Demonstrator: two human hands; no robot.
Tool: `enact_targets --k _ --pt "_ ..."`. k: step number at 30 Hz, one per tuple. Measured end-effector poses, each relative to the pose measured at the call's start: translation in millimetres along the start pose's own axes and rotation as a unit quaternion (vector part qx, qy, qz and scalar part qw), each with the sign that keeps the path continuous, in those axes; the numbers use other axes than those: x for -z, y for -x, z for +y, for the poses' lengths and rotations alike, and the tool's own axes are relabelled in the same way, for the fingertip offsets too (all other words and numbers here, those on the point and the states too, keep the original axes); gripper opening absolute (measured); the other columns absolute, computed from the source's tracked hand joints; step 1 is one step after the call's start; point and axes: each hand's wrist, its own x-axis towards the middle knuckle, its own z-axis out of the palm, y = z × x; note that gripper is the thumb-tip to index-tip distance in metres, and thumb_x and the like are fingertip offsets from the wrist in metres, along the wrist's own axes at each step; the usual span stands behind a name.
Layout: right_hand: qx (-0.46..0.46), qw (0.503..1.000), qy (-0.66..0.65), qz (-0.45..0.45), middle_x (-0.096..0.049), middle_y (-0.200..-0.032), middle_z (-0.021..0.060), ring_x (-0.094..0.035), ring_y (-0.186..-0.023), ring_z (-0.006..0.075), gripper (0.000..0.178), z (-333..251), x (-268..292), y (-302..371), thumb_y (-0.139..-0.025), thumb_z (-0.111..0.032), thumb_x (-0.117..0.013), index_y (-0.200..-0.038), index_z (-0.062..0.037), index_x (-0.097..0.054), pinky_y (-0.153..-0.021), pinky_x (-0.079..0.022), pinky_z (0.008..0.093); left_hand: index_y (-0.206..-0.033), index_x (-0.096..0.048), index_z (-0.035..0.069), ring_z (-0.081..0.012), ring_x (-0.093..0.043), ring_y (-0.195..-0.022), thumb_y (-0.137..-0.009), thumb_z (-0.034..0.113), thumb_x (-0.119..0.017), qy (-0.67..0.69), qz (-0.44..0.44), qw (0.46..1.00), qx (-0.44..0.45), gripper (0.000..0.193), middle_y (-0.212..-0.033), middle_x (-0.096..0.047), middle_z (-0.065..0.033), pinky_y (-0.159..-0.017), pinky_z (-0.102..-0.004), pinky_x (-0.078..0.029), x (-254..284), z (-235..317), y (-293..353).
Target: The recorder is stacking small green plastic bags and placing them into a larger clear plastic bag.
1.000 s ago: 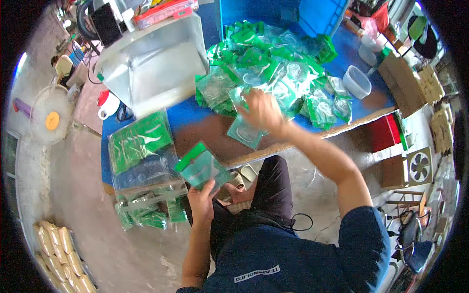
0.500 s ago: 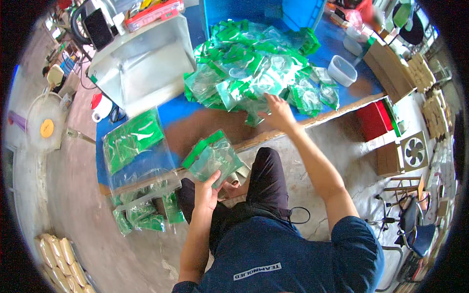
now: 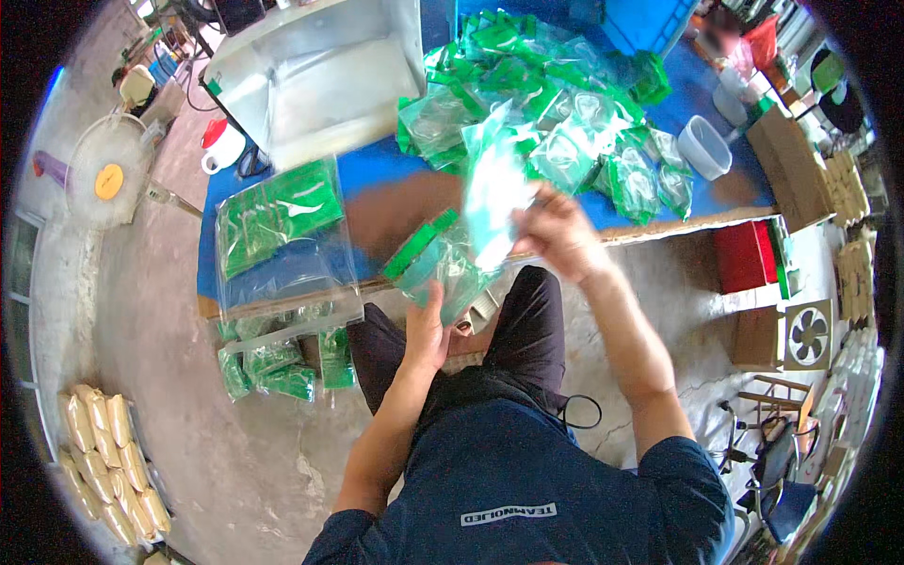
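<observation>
Green-topped clear packet (image 3: pixel 438 262) in the left hand (image 3: pixel 428 334), tilted, above the lap by the table's near edge. Thumb lies across its face; the fingers behind are hidden, so how many packets are in the grip cannot be told.

Second packet (image 3: pixel 497 193), washed out by glare and blurred, pinched at its right edge by the bent fingers of the right hand (image 3: pixel 562 231). It stands nearly upright, overlapping the first packet in view; whether the two touch is unclear.

Beyond the hands, a loose heap of packets (image 3: pixel 574 137), green and clear, on the blue table (image 3: pixel 377 160). Clear tub (image 3: pixel 704 148) just beside the heap, right. Blue crate (image 3: pixel 650 24) behind it. Left of the heap, a large whitish bin (image 3: pixel 344 89), its open side toward the person.

Near the table's left end, a big clear bag (image 3: pixel 282 212) with green packets inside, lower end hanging over the edge. More green packets (image 3: pixel 287 377) below that edge.

Farther out: red-and-white cup (image 3: pixel 223 149) left of the bin, round fan (image 3: pixel 94 184) at far left, tan sacks (image 3: pixel 113 461) stacked lower left, red box (image 3: pixel 744 256) under the table's right end.
</observation>
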Motion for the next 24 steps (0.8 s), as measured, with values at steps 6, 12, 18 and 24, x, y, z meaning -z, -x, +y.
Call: enact_targets --k 6,12,18,24 --pt "0.153 0.827 0.531 0.106 -0.065 -0.072 0.0162 -0.064 -0.059 0.0234 0.032 91 -7 7 -0.079 -0.019 -0.076 -0.095 0.0038 -0.061 -0.055 -0.050 0.0366 -0.120 -0.054 0.002 -0.0217 -0.067 -0.085 -0.087 0.026 -0.074 -0.044 0.017 0.998 -0.043 0.046 -0.106 -0.064 -0.0076 -0.053 -0.0373 -0.057 10 -21 -5" --pt "0.348 0.662 0.654 0.110 -0.051 -0.133 0.0240 -0.051 -0.119 0.0416 0.056 9 82 -54 -0.082 -0.035 -0.072 -0.128 -0.0088 -0.055 -0.099 -0.044 0.0457 -0.120 -0.053 -0.001 -0.0240 -0.064 -0.096 -0.086 0.000 -0.065 -0.030 0.003 0.999 -0.021 0.036 -0.110 -0.061 -0.0108 -0.074 -0.0438 -0.059 16 6 3" --pt "0.157 0.550 0.811 0.125 -0.046 -0.131 0.0320 -0.048 -0.116 0.0466 0.080 44 53 -36 -0.084 -0.069 -0.053 -0.139 -0.0112 -0.047 -0.097 -0.041 0.0547 -0.122 -0.053 0.007 -0.0221 -0.063 -0.100 -0.085 0.004 -0.070 -0.045 0.030 0.998 0.040 0.041 -0.109 -0.063 -0.0074 -0.084 -0.0398 -0.055 21 2 12" --pt "0.206 0.603 0.763 0.108 -0.053 -0.112 0.0246 -0.049 -0.107 0.0391 0.056 47 36 -42 -0.087 -0.049 -0.060 -0.121 -0.0050 -0.060 -0.083 -0.041 0.0491 -0.125 -0.054 0.003 -0.0229 -0.060 -0.109 -0.083 0.004 -0.070 -0.050 -0.001 0.997 0.061 0.045 -0.120 -0.061 -0.0079 -0.095 -0.0373 -0.049 16 18 27"
